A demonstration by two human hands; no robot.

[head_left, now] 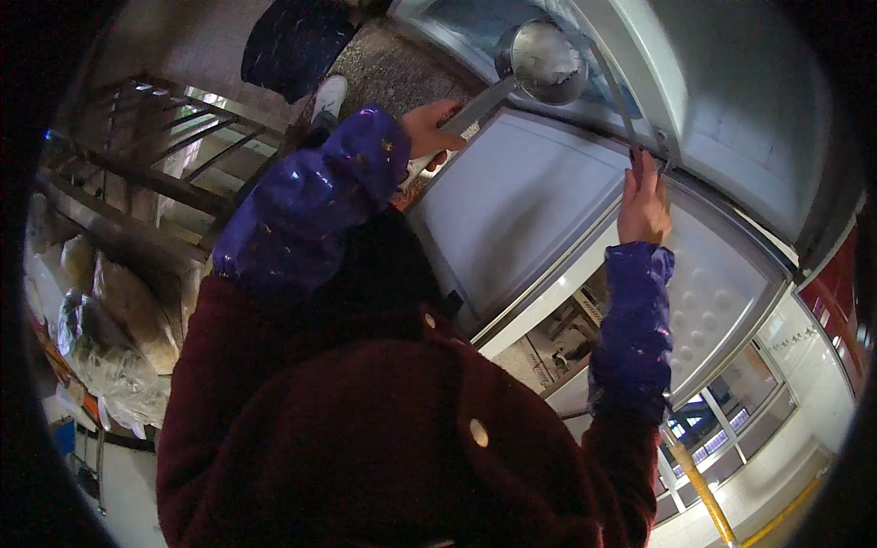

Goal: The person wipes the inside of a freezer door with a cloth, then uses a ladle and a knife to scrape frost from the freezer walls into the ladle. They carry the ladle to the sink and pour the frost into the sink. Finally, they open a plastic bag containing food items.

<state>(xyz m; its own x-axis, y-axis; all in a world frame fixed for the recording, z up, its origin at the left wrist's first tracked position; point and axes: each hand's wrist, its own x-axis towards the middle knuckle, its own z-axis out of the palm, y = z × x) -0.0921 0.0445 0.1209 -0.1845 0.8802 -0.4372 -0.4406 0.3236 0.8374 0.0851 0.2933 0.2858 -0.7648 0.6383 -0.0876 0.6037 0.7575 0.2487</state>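
Note:
A long-handled metal dipper (pixel 546 66) with a round, deep bowl is in my left hand (pixel 427 135), whose fingers wrap round its flat handle. Something pale shows inside the bowl, too unclear to name. The dipper hangs over the far end of a white appliance, above a bluish opening (pixel 475 27). My right hand (pixel 645 203) is at the edge between a flat white panel (pixel 521 196) and a dimpled white panel (pixel 722 310). Its fingers are bent at that edge, and the fingertips are partly hidden. Purple sleeve covers (pixel 315 205) are on both my forearms.
Left of me stands a dark metal rack (pixel 164 178), with plastic-wrapped bags (pixel 114 347) near it. A person's white shoe (pixel 331 94) and dark clothing (pixel 297 46) show at the far left. Printed boxes (pixel 562 352) lie below the panels. A yellow pole (pixel 703 489) leans at the lower right.

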